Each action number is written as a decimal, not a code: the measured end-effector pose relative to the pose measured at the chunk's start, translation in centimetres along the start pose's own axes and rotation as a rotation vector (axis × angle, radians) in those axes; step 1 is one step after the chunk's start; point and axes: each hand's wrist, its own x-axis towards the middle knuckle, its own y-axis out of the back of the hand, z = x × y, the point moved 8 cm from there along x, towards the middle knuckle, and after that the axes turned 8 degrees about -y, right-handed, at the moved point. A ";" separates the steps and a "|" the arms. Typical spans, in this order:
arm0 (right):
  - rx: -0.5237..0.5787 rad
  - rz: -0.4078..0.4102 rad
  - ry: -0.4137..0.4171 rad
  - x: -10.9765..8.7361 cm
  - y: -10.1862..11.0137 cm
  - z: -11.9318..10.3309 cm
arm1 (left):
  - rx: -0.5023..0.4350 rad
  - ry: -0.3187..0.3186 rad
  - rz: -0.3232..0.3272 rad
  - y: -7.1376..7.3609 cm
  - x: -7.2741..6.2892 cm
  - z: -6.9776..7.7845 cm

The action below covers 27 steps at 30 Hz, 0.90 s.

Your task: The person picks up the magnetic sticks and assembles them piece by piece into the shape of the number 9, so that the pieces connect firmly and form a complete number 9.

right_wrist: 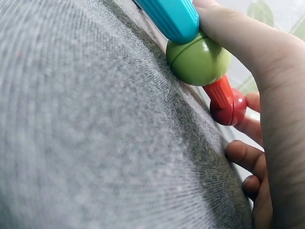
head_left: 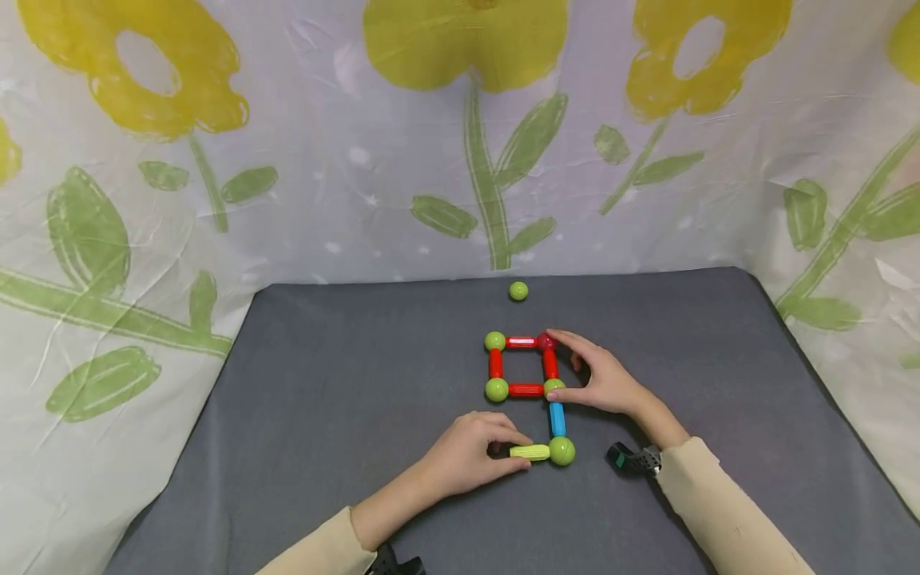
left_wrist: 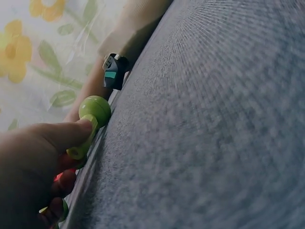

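On the dark cloth lies a square of red magnetic rods (head_left: 526,390) joined by balls at its corners, several green and one red ball (head_left: 547,342). A blue rod (head_left: 557,420) runs from its near right corner to a larger green ball (head_left: 561,451). My left hand (head_left: 470,454) pinches a yellow-green rod (head_left: 529,453) between thumb and fingers, its far end against that larger ball. With the thumb at the corner green ball (right_wrist: 200,59) and a fingertip at the red ball (right_wrist: 228,107), my right hand (head_left: 607,382) holds the square's right side.
A loose green ball (head_left: 518,291) sits beyond the square, near the table's back edge. Behind the table (head_left: 345,359) hangs a pale curtain (head_left: 323,144) printed with yellow flowers. A dark band (head_left: 634,459) circles my right wrist.
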 end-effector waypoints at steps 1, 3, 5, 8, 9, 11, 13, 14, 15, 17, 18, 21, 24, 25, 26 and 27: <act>-0.006 -0.003 0.002 0.0 -0.1 0.0 | 0.003 -0.002 -0.011 -0.1 0.0 0.0; -0.016 -0.007 0.007 -0.1 -0.2 -0.1 | 0.011 -0.007 -0.032 -0.2 0.0 0.0; -0.022 -0.007 0.017 -0.2 -0.2 -0.1 | 0.015 -0.013 -0.045 -0.3 0.1 0.0; -0.026 -0.001 0.028 -0.2 -0.2 -0.1 | 0.031 -0.015 -0.059 -0.3 0.3 0.0; -0.028 -0.001 0.029 -0.2 -0.1 -0.1 | 0.038 -0.015 -0.064 -0.3 0.4 0.0; -0.033 0.002 0.032 -0.2 -0.1 -0.1 | 0.055 -0.014 -0.075 -0.3 0.5 0.0; -0.041 0.007 0.029 -0.3 0.0 0.0 | 0.067 -0.015 -0.079 0.0 0.8 0.1; -0.045 0.009 0.027 -0.4 0.1 0.1 | 0.072 -0.015 -0.077 0.2 1.1 0.1; -0.047 0.012 0.025 -0.5 0.1 0.1 | 0.074 -0.017 -0.068 0.6 1.4 0.2; -0.053 0.014 0.022 -0.7 0.1 0.3 | 0.074 -0.012 -0.032 1.6 2.3 0.0; -0.053 0.015 0.022 -0.7 0.0 0.3 | 0.074 0.000 -0.009 2.2 2.8 -0.2; -0.049 0.011 0.031 -0.7 -0.1 0.3 | 0.091 0.072 0.072 4.5 4.9 -1.5; -0.044 0.008 0.037 -0.6 -0.2 0.2 | 0.122 0.171 0.151 6.9 7.5 -3.7; -0.043 0.010 0.038 -0.5 -0.2 0.2 | 0.112 0.201 0.183 7.7 8.4 -4.7; -0.044 0.013 0.036 -0.4 -0.2 0.2 | 0.083 0.230 0.214 8.3 9.4 -5.7; -0.044 0.016 0.037 -0.4 -0.2 0.1 | 0.054 0.257 0.244 8.9 10.3 -6.7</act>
